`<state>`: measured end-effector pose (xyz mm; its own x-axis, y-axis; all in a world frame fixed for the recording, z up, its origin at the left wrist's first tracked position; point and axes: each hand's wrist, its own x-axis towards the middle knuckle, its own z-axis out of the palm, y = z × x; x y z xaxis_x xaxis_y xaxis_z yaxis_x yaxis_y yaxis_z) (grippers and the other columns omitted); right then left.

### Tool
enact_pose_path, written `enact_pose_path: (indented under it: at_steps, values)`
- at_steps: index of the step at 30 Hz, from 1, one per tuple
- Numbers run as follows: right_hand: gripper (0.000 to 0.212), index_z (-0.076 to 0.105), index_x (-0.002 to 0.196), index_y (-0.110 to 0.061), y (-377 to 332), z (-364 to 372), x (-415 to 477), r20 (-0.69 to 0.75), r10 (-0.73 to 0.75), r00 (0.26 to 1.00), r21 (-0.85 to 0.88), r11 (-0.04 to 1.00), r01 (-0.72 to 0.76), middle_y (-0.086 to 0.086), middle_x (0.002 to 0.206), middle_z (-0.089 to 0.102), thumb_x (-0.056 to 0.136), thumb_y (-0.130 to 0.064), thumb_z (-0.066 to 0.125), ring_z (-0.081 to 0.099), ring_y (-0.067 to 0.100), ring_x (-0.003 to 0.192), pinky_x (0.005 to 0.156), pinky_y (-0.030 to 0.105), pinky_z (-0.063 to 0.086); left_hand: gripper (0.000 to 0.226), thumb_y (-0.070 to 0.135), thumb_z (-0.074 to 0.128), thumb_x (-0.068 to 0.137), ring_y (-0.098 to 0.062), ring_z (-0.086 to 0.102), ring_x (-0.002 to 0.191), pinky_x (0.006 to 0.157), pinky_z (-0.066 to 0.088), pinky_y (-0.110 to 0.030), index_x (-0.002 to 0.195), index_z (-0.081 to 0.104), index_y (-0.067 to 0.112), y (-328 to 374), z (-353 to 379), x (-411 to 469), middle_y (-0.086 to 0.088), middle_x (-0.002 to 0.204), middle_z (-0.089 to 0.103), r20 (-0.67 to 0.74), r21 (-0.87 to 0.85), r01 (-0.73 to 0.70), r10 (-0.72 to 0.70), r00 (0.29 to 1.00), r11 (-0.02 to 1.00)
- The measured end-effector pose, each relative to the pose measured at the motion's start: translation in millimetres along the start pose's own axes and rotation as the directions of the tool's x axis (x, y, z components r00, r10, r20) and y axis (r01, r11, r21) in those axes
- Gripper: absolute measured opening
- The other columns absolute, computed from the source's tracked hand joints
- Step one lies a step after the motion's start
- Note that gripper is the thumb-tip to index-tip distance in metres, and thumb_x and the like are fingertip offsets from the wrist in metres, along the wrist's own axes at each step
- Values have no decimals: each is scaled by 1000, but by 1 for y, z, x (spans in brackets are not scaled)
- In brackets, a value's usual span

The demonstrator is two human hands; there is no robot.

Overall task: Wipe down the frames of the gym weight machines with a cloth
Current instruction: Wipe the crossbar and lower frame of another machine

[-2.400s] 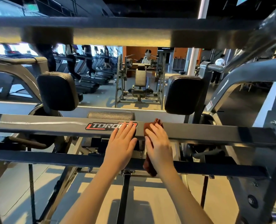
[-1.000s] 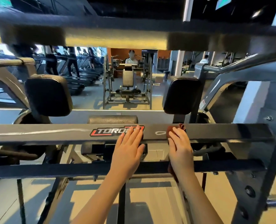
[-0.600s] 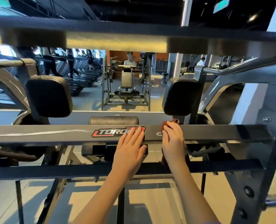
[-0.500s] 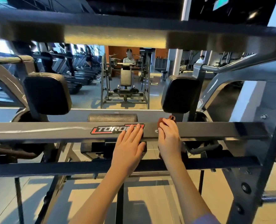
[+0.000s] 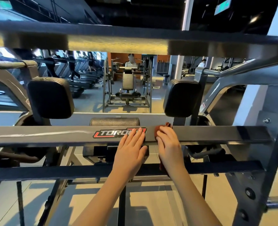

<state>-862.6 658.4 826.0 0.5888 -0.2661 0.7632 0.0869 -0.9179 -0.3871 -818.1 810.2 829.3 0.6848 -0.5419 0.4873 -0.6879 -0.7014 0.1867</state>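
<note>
A grey horizontal frame bar (image 5: 53, 136) with a red and black logo sticker crosses the middle of the view. My left hand (image 5: 131, 149) lies flat on it, fingers straight, covering the end of the logo. Just to its right my right hand (image 5: 169, 144) presses a dark red cloth (image 5: 157, 128) against the bar. The cloth drapes over the bar and hangs down behind my wrist; most of it is hidden by my hand.
A second dark bar (image 5: 53, 172) runs lower down and a thick beam (image 5: 135, 39) crosses overhead. Two black pads (image 5: 50, 97) (image 5: 181, 97) stand behind the bar, with a mirror reflecting a seat machine (image 5: 127, 88). A bolted upright (image 5: 255, 176) rises at right.
My right hand with the cloth slid right along the bar, then back left until it sits close beside my left hand. The left hand stayed flat on the logo.
</note>
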Motion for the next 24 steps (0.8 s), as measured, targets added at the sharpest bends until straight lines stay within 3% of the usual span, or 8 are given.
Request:
enact_pose_path:
  at_steps: [5,8,10,13,15,18,20,24]
  values:
    - [26,66,118,-1,-9,5,14,-59,195,979,50,980,-192,13,130,58,93,-6,59,48,25,128,107,30,32,67,56,-17,83,-2,-20,144,110,-23,-21,146,-8,34,0,0,-2,17,156,-12,5,-3,-7,7,1000,1000]
    - [28,68,115,-3,-9,5,-13,15,27,1000,25,999,-27,14,126,62,87,-2,67,53,28,124,105,37,34,71,60,-21,81,-1,-21,142,108,-25,-20,146,-8,34,-1,-2,-2,16,155,-12,10,-13,-5,5,1000,1000]
    - [28,68,116,-5,13,-7,-2,24,-1,1000,-23,1000,1,11,127,61,89,-6,65,52,26,125,108,40,36,71,59,-21,81,-2,-20,143,110,-23,-21,146,-8,34,-2,-3,-2,16,156,-12,12,-4,-10,10,1000,1000]
    - [25,66,116,-2,31,-17,12,-101,184,978,-13,982,-186,12,129,59,93,-6,58,48,27,128,109,48,40,68,55,-19,81,-3,-20,144,112,-20,-23,145,-10,34,-2,-5,-2,16,155,-14,13,-1,-10,10,1000,1000]
    - [25,66,115,0,8,-6,3,-160,234,959,20,972,-234,14,128,60,91,-3,60,49,29,128,108,42,37,68,55,-19,81,-2,-21,143,112,-21,-23,145,-10,34,0,-4,-2,17,154,-14,16,-4,-8,8,1000,1000]
    - [29,68,112,-1,-14,9,-17,-57,43,997,16,999,-43,15,122,63,84,1,68,54,30,122,105,42,33,68,55,-18,81,-2,-22,142,108,-26,-20,146,-9,34,-1,-4,-2,16,155,-13,18,-10,-8,8,1000,1000]
    - [28,68,114,-4,7,-2,-7,-15,-5,1000,-19,1000,4,13,124,62,86,-2,66,54,29,122,107,43,35,68,55,-19,81,-1,-23,141,105,-29,-18,146,-10,34,-2,-5,-2,17,154,-15,22,0,-14,14,1000,1000]
    - [25,66,116,-1,27,-18,8,-191,282,940,9,958,-286,14,127,60,92,-6,59,49,30,126,103,53,45,68,55,-18,82,-1,-22,141,108,-25,-20,145,-9,34,-1,-6,-1,17,155,-13,12,-4,-17,17,1000,1000]
